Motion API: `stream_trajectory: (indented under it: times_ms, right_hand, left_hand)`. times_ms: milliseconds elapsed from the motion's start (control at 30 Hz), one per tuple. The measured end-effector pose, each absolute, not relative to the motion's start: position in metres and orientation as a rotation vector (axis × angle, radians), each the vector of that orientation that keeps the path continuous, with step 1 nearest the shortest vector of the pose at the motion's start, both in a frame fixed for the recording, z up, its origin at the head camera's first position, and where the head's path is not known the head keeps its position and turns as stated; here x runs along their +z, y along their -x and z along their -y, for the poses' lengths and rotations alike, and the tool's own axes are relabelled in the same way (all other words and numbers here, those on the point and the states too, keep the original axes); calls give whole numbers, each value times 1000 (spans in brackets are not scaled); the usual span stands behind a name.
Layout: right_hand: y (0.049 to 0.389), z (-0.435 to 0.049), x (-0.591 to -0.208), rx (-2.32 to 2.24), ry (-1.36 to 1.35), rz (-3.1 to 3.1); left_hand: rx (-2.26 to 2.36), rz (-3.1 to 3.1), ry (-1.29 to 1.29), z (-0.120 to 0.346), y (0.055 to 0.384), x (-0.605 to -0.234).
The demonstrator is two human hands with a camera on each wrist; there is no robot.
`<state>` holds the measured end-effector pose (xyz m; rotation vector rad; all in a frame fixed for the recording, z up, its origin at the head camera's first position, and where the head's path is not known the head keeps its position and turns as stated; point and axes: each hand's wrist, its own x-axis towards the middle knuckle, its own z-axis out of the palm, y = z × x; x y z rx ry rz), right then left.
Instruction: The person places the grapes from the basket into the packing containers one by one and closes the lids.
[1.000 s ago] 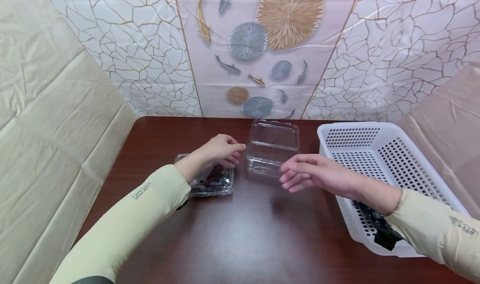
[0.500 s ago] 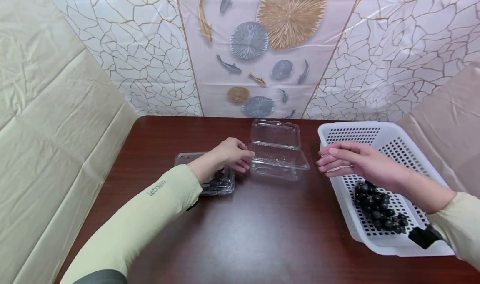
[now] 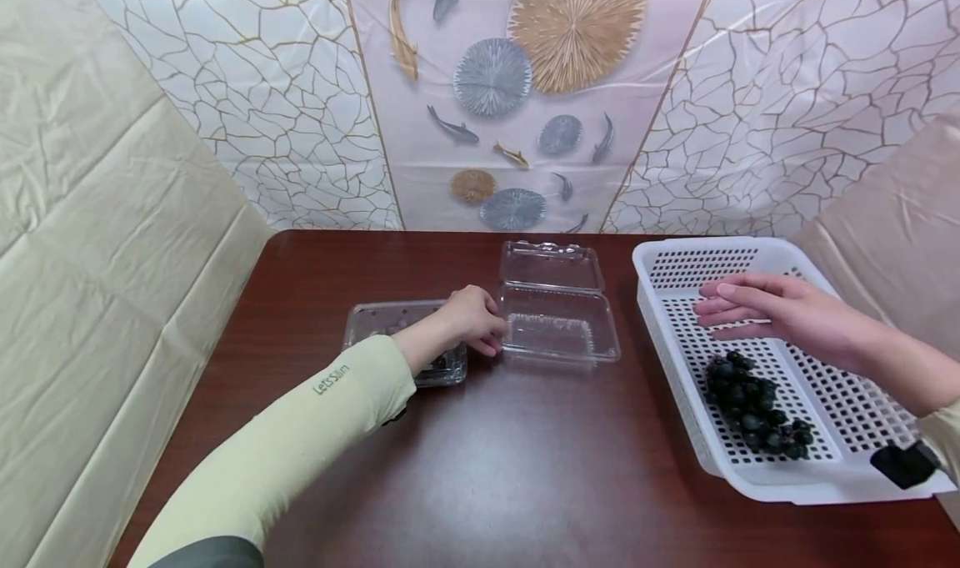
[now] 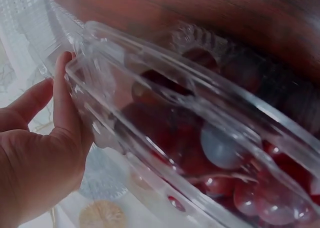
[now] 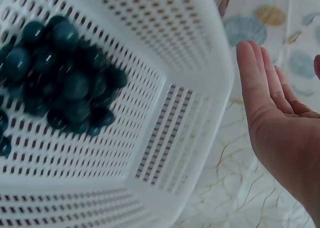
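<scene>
Backdrop (image 3: 420, 176) printed with fish and round leaf shapes, at the rear; below, glossy red-brown table (image 3: 480, 485). On the right, white slotted basket (image 3: 795, 486), long axis running from near side to far, slightly aslant. Near centre, open clamshell (image 3: 555, 334), clear plastic, tray flat and bare of fruit, long sides left to right, lid (image 3: 551, 265) laid back towards the backdrop. Just left of that, filled clamshell (image 3: 367, 319), red berries (image 4: 225, 143) inside, partly hidden under the left sleeve (image 3: 330, 393). Left hand (image 3: 474, 318) at the left edge of the open clamshell, apparently pinching the rim between thumb and finger. Right hand (image 3: 780, 308) above the basket, fingers nearly straight, nothing grasped. Step in hand, as judged: steadying or squaring the open clamshell on one side, reaching for fruit on the other. Next move probably calls for lowering the right hand and closing gently round the fruit, without crushing. Grape bunch (image 3: 750, 409) lying on the basket floor, towards the near left; long axis diagonal, from far left to near right, slimmer end pointing to the near right. Smallest of all, loose-looking berries at that end; attachment to the stem, cannot tell.
</scene>
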<state>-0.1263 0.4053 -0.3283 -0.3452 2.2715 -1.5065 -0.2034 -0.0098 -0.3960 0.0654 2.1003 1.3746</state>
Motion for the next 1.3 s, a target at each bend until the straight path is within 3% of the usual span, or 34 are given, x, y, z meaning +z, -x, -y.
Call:
stream_trajectory:
  times_ms: [633, 1300]
  right_hand:
    - [117, -487, -344, -1085, 77, -2319]
    - [112, -483, -386, -976, 50, -2236]
  left_hand:
    - [1342, -2092, -38, -1, 195, -406]
    - [1391, -2055, 5, -2, 193, -407]
